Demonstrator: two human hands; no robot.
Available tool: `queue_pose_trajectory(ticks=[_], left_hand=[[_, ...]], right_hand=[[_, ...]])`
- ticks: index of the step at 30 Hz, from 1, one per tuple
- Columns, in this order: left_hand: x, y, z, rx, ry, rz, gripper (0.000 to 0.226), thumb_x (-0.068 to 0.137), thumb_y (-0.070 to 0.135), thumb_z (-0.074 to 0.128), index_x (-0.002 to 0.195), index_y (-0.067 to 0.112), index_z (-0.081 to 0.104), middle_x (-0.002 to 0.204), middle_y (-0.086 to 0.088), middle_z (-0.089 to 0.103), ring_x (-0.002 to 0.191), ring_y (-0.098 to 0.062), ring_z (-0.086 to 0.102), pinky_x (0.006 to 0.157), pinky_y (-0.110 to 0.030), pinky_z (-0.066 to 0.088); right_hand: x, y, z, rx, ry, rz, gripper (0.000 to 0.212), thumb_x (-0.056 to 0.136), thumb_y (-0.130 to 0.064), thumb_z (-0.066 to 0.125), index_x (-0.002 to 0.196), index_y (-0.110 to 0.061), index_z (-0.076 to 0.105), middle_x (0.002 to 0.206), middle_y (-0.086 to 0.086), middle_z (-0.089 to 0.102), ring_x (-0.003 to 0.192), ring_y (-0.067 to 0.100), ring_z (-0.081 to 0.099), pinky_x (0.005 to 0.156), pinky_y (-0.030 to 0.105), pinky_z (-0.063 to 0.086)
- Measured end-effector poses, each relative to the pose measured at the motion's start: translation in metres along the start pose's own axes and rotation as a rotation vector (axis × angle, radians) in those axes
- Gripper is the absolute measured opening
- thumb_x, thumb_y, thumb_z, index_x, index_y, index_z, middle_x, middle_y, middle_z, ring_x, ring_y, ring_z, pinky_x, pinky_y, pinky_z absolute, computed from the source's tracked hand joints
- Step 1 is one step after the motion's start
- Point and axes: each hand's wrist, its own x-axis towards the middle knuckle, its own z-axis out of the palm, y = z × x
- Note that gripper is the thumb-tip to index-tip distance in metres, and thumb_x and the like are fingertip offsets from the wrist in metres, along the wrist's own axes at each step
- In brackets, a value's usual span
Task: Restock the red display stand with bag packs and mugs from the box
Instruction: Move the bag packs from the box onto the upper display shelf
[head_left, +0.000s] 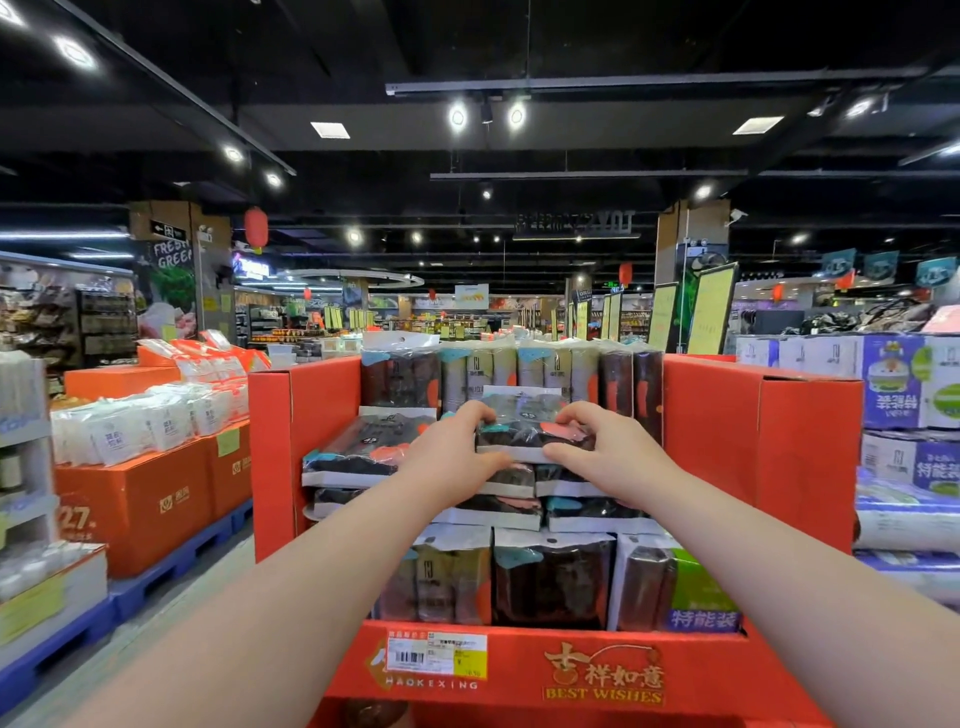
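Dozens of glossy, plastic-wrapped packs (550, 582) fill the red display stand (758, 441), a matte cardboard bin with tall side walls. It stands in a supermarket aisle under a black ceiling dotted with spotlights. Left of it, orange cartons (135, 499) sit on a blue pallet (171, 566). At the middle of the stand, the left hand (457, 447) and right hand (597, 441) curl round opposite ends of one flat, dark bag pack (530, 428), holding it at the top of a stack of flat packs. Upright packs line the near and far rows.
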Motion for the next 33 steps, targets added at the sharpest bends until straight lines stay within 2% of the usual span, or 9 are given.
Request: queue_pose_trajectory(ticks=[6,12,15,18,22,26,28,30,33], left_hand=[[0.003,-0.002,0.004,0.005,0.001,-0.001,0.054,0.087,0.044,0.062,0.133,0.027,0.040,0.135,-0.004,0.051,0.120,-0.023,0.051,0.094,-0.039,0.047],[-0.002,-0.001,0.005,0.043,0.016,0.009,0.054,0.088,0.045,0.060,0.133,0.027,0.038,0.132,-0.004,0.054,0.111,-0.027,0.055,0.092,-0.043,0.048],[-0.005,0.001,0.006,0.107,0.044,0.032,0.052,0.091,0.041,0.055,0.137,0.027,0.037,0.133,-0.002,0.053,0.114,-0.026,0.054,0.095,-0.044,0.046],[-0.010,-0.001,0.007,0.192,0.064,0.096,0.056,0.093,0.036,0.052,0.144,0.024,0.031,0.141,-0.002,0.045,0.126,-0.027,0.044,0.101,-0.045,0.041],[-0.023,-0.010,0.008,0.244,0.102,0.173,0.064,0.092,0.033,0.053,0.148,0.022,0.024,0.148,-0.002,0.035,0.135,-0.025,0.031,0.110,-0.044,0.032],[-0.047,-0.015,0.007,0.307,0.186,0.318,0.053,0.092,0.028,0.052,0.142,0.021,0.034,0.147,-0.006,0.032,0.136,-0.026,0.026,0.108,-0.043,0.030],[-0.061,-0.020,0.009,0.303,0.204,0.422,0.046,0.089,0.022,0.056,0.134,0.015,0.047,0.142,-0.009,0.040,0.132,-0.029,0.033,0.104,-0.045,0.035],[-0.075,-0.026,0.015,0.277,0.205,0.523,0.037,0.083,0.017,0.059,0.119,0.010,0.059,0.126,-0.013,0.053,0.117,-0.035,0.047,0.091,-0.048,0.045],[-0.098,-0.036,0.026,0.318,0.048,0.511,0.035,0.085,0.025,0.057,0.117,0.012,0.056,0.117,-0.008,0.054,0.110,-0.033,0.050,0.086,-0.042,0.044]], right_hand=[[-0.001,-0.001,0.003,-0.017,-0.009,0.002,0.046,0.089,-0.041,0.061,0.129,-0.025,0.048,0.131,-0.002,0.055,0.098,0.016,0.054,0.081,0.028,0.041],[-0.003,-0.005,0.006,-0.042,-0.012,0.014,0.043,0.091,-0.038,0.059,0.130,-0.023,0.048,0.134,-0.005,0.054,0.106,0.016,0.054,0.083,0.029,0.042],[-0.004,-0.009,0.010,-0.065,0.025,0.027,0.043,0.092,-0.038,0.057,0.131,-0.022,0.048,0.136,-0.003,0.049,0.118,0.018,0.050,0.093,0.033,0.043],[-0.010,-0.010,0.012,-0.107,0.008,0.069,0.054,0.093,-0.039,0.054,0.142,-0.024,0.037,0.145,0.003,0.034,0.129,0.025,0.042,0.103,0.040,0.040],[-0.027,-0.016,0.018,-0.202,0.033,0.070,0.071,0.091,-0.030,0.057,0.150,-0.019,0.018,0.153,0.002,0.022,0.137,0.027,0.031,0.108,0.039,0.034],[-0.046,-0.021,0.023,-0.304,0.115,0.017,0.071,0.087,-0.026,0.057,0.149,-0.021,0.021,0.148,0.004,0.030,0.135,0.029,0.033,0.107,0.041,0.035],[-0.058,-0.024,0.028,-0.351,0.133,0.016,0.072,0.084,-0.026,0.059,0.147,-0.022,0.025,0.146,0.004,0.031,0.133,0.031,0.034,0.106,0.043,0.036],[-0.074,-0.028,0.035,-0.427,0.131,0.026,0.067,0.085,-0.028,0.060,0.144,-0.017,0.030,0.148,0.007,0.031,0.134,0.032,0.033,0.107,0.045,0.035],[-0.099,-0.035,0.048,-0.503,0.036,0.036,0.054,0.085,-0.032,0.058,0.135,-0.017,0.045,0.138,0.007,0.045,0.127,0.030,0.043,0.102,0.044,0.040]])
